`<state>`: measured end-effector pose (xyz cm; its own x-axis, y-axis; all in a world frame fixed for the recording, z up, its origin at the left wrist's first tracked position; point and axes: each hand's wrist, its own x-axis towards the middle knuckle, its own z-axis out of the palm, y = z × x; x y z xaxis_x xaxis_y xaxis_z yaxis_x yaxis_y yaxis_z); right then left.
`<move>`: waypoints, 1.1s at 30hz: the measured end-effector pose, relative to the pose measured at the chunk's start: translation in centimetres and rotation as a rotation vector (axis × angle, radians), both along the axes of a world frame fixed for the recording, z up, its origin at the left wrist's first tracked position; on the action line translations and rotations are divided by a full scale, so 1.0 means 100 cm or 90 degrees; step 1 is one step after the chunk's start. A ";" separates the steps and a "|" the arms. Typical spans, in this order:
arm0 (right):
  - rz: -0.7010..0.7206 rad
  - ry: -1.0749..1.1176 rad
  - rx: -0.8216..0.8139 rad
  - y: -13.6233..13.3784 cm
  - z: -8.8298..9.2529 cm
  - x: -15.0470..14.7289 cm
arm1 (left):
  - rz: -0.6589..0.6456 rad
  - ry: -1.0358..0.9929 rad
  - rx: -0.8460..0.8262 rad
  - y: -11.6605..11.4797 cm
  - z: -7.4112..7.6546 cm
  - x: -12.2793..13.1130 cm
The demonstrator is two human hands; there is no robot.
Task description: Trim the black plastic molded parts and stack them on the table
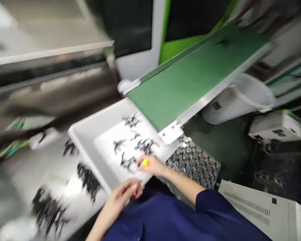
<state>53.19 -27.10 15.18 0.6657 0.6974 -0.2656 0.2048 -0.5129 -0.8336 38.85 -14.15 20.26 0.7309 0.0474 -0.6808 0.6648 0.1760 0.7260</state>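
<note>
My right hand is closed over the near side of a white bin, its fingers round a small thing with a round yellow end; the rest of it is hidden in the grip. Beside it, at the bin's near edge, my left hand has its fingers curled together, and what they hold, if anything, does not show. Several small black branched parts lie scattered on the bin's white floor, one cluster close to my right fingertips. Motion blur hides their detail.
A green conveyor belt slopes down to the bin. On the left, heaps of black parts lie on a pale table. To the right are a box of dark parts, a white tub and a grey cabinet.
</note>
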 end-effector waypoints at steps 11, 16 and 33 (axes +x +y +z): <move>0.189 -0.201 -0.226 -0.015 -0.048 -0.004 | 0.098 -0.005 -0.059 0.037 -0.030 -0.080; 0.351 -0.368 -0.478 0.017 -0.058 -0.009 | 0.102 -0.033 0.005 0.069 -0.062 -0.144; 0.259 -0.454 -0.494 0.020 -0.092 -0.007 | 0.262 -0.220 0.059 0.022 -0.164 -0.325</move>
